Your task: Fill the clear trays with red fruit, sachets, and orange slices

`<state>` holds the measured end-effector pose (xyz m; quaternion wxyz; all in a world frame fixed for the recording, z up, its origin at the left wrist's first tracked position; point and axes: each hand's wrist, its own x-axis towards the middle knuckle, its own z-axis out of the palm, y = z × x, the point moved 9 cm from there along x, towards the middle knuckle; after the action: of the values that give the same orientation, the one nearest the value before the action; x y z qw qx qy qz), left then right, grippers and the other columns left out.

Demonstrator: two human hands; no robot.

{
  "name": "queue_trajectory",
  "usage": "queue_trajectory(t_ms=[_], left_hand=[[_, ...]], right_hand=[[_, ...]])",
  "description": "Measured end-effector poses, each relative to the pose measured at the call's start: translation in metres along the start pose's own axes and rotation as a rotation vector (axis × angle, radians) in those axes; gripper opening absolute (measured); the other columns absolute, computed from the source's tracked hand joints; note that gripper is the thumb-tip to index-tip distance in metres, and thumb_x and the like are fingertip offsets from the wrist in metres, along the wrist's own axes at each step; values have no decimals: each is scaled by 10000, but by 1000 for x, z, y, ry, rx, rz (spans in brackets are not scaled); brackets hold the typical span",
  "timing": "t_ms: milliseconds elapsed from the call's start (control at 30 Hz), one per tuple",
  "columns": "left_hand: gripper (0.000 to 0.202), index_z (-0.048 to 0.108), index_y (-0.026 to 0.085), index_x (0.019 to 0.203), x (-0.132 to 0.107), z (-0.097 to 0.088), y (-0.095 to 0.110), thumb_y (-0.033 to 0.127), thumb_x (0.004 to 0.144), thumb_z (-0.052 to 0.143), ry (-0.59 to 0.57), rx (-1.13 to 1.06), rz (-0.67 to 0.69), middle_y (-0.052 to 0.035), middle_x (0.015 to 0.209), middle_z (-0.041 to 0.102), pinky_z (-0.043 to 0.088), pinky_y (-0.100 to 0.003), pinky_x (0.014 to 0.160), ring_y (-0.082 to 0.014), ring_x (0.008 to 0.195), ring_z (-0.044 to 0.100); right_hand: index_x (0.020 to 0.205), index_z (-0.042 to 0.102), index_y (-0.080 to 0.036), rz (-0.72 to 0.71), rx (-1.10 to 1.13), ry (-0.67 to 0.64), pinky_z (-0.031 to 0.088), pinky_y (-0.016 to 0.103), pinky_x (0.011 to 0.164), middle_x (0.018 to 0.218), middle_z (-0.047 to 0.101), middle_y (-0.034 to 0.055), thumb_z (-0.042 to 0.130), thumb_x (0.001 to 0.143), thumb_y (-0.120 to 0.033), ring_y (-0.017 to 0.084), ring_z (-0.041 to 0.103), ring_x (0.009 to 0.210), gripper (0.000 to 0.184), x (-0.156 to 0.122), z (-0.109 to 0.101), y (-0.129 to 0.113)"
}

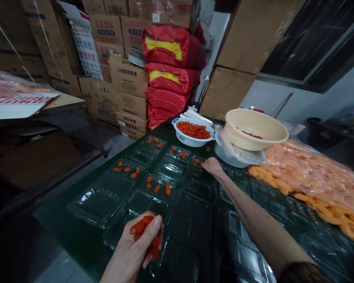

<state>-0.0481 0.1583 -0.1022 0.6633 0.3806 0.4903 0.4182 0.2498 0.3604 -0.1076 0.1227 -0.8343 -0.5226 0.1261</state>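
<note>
My left hand [138, 243] is curled around a handful of orange-red carrot slices [140, 227], low over the clear plastic trays. Farther off, my right hand [212, 166] reaches into a clear tray [199, 184], its fingers pinched at a carrot slice; the fingertips are partly hidden. Another slice [196, 161] lies just left of them. Nearby trays hold small groups of slices along their far compartments: a left tray [98, 200], a middle tray [146, 200] and a back tray [171, 167]. More carrot slices [194, 130] fill a white-blue basin [191, 140] at the table's far end.
A cream basin [255, 137] rests on another container [237, 159] at the back right. Along the right lies a plastic bag of orange slices [318, 177]. Stacked red sacks [172, 45] and cardboard boxes [129, 78] stand behind the dark green table [65, 224]. A side table [66, 101] is left.
</note>
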Motion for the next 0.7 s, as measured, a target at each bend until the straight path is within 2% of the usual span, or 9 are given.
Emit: queue_trajectory(t_ms=[167,267,333,433,533,567,600,667,700], left_hand=[[404,513,139,697,4,6,-3,532,781,554,-51,10,12,-1,505,505,191,-155,331,-37,373,339],[383,525,138,728,8,13,-7,514,801,539,-105,38,17,1,506,516,194,-157,336,-34,367,338],[375,519,140,724,10,17,-8,505,809,534,-116,63,24,2,504,520,189,-157,338,-35,366,349],[385,493,147,678,11,20,-6,510,790,553,-89,91,32,11,482,508,173,-160,322,-36,349,348],[378,473,159,640,12,26,-7,499,767,579,-105,110,23,20,466,495,172,-172,306,-45,332,352],[358,469,163,632,13,28,-10,474,761,591,-117,104,12,26,458,487,167,-176,303,-47,326,346],[323,469,166,626,13,31,-14,432,752,604,-123,90,1,32,455,481,171,-177,304,-46,324,343],[217,481,170,630,12,35,-21,318,726,608,-115,53,-19,41,471,488,219,-166,326,-43,345,363],[172,484,171,623,12,37,-25,270,706,598,-107,44,-32,44,474,488,241,-161,337,-41,354,373]], right_hand=[[885,671,-209,-17,49,176,457,310,687,912,657,87,500,831,-287,237,612,874,196,-10,-25,13],[811,672,-196,-30,70,215,447,356,716,864,648,109,566,780,-239,269,602,871,119,-11,-32,20],[782,670,-180,-53,114,204,447,364,709,824,642,107,603,732,-176,269,604,833,83,-13,-33,17],[960,647,-122,-133,233,193,452,358,713,827,630,119,566,765,-156,243,602,803,213,-38,-33,-2],[1171,532,-82,-329,405,136,471,319,715,934,624,137,431,882,-282,194,597,805,365,-108,-34,-41],[1195,518,-139,-424,460,98,475,297,744,1021,618,109,435,885,-323,179,589,873,371,-139,-35,-56],[1198,522,-198,-572,522,54,463,288,809,1131,587,75,497,850,-336,176,557,988,376,-173,-37,-74],[1154,563,-183,-1022,654,11,378,392,947,1233,527,101,600,763,-330,249,455,1147,420,-250,-47,-107],[1067,609,-200,-1098,646,-30,364,409,945,1172,568,82,614,752,-311,255,462,1130,334,-273,-44,-112]])
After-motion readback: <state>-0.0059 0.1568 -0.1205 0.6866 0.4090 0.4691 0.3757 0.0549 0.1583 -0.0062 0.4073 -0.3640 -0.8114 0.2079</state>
